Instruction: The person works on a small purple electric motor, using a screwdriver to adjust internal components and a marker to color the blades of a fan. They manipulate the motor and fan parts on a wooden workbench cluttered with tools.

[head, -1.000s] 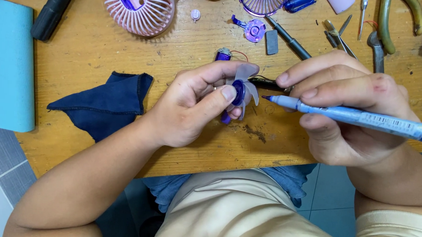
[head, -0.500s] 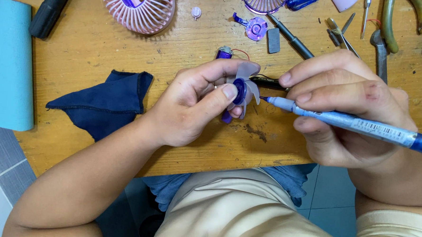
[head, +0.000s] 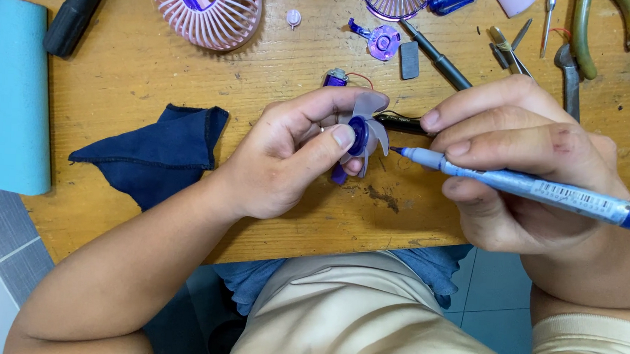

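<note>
- Fan blade (head: 365, 133) — small, pale purple with a dark blue hub, held just above the worktop (head: 156, 78) near its front edge, between the two hands.
- Left hand (head: 287, 162) — grip pressed together on the fan blade: thumb flat on the hub, fingers curled round behind it.
- Right hand (head: 528, 165) — grip pinching a blue pen-shaped tool (head: 513, 182); its pale tip points left, just beside the fan blade's hub, whether touching or not I cannot tell.
- Dark blue cloth (head: 153, 156) — crumpled, lying on the worktop to the left of the left hand, near but apart.
- Pink fan grille (head: 209, 9) — round, ribbed, at the far edge of the worktop with a purple part in its middle.
- Purple grille (head: 393, 0) — round, partly cut off by the top of the picture.
- Small purple round part (head: 383, 42) — lying loose between the two grilles.
- Little motor (head: 335, 77) — purple, with a red wire, just beyond the left fingers.
- Screwdriver (head: 437, 56) — dark, lying aslant beyond the right hand.
- Pliers (head: 579, 40) — green-handled, far right, with tweezers (head: 508, 47) close by.
- Black cylinder (head: 74, 11) — at the far left corner, above a light blue mat (head: 10, 93).
- Beige trousers (head: 365, 321) — the person's lap, below the worktop's edge.
</note>
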